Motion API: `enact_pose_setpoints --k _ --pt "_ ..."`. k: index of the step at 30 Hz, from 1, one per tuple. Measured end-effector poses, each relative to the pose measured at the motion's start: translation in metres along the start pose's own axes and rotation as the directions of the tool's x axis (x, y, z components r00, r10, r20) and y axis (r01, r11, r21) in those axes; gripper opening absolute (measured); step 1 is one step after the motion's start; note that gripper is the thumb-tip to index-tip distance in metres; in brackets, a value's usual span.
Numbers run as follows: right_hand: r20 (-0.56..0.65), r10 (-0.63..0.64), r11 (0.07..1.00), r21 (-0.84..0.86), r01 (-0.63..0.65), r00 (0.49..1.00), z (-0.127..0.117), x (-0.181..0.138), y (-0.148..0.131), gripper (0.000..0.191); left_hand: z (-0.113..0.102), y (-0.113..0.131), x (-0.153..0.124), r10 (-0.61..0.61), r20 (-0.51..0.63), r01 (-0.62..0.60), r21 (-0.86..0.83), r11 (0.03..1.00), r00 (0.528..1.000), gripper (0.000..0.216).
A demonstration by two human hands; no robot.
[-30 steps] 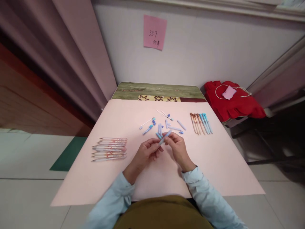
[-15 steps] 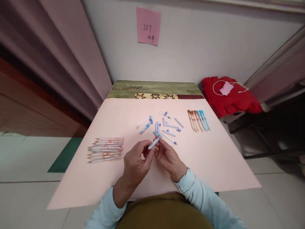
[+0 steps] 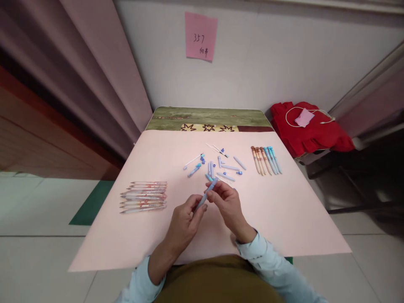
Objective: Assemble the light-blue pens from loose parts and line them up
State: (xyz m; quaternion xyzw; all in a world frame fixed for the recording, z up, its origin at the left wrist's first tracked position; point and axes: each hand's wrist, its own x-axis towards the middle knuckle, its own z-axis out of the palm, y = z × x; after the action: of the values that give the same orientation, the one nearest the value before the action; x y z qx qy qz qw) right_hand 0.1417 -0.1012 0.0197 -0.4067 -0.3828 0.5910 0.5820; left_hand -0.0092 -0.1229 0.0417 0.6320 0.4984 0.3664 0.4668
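Note:
A light-blue pen barrel [image 3: 208,192] is held between both hands above the pink sheet [image 3: 284,219]. My left hand [image 3: 184,221] pinches its lower end. My right hand [image 3: 227,204] grips its upper part with the fingers closed. Just beyond the hands lie several loose blue pen parts [image 3: 221,166]: barrels, caps and thin refills. A row of white patterned pens [image 3: 144,196] lies at the left. A row of brown and blue pens [image 3: 265,160] lies at the right.
The pink sheet covers a table whose green patterned top [image 3: 208,120] shows at the far edge by the wall. A red cloth [image 3: 311,130] with a white cable lies on a seat at the right. A pink note [image 3: 201,35] hangs on the wall.
Both hands have drawn back toward me with the blue barrel. The left hand has slid down to the barrel's lower end, and the barrel stands steeper.

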Motion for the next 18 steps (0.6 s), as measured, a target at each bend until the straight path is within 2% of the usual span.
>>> enact_pose_setpoints --k 4,6,10,15,18 --pt "0.022 0.000 1.000 -0.025 0.001 1.000 -0.006 -0.001 -0.010 0.027 0.008 0.002 -0.003 -0.047 0.073 0.053 -0.070 0.996 0.996 0.019" --pt "-0.010 -0.022 0.999 -0.046 0.021 1.000 -0.010 0.001 -0.014 0.030 0.010 0.002 -0.005 -0.070 0.105 0.081 -0.109 0.991 0.992 0.021" --pt "-0.072 -0.057 0.994 -0.097 0.050 0.996 -0.016 0.003 -0.017 0.021 0.012 -0.002 -0.009 -0.118 0.166 0.148 -0.182 0.972 0.979 0.021" --pt "-0.053 -0.036 0.995 -0.096 0.031 0.998 -0.015 -0.004 -0.008 0.020 0.017 -0.006 -0.009 -0.137 0.228 0.212 -0.347 0.913 0.964 0.023" --pt "0.014 0.030 0.999 -0.040 -0.029 0.999 -0.011 -0.012 -0.002 0.022 0.021 -0.007 -0.007 -0.134 0.237 0.228 -0.431 0.873 0.962 0.025"
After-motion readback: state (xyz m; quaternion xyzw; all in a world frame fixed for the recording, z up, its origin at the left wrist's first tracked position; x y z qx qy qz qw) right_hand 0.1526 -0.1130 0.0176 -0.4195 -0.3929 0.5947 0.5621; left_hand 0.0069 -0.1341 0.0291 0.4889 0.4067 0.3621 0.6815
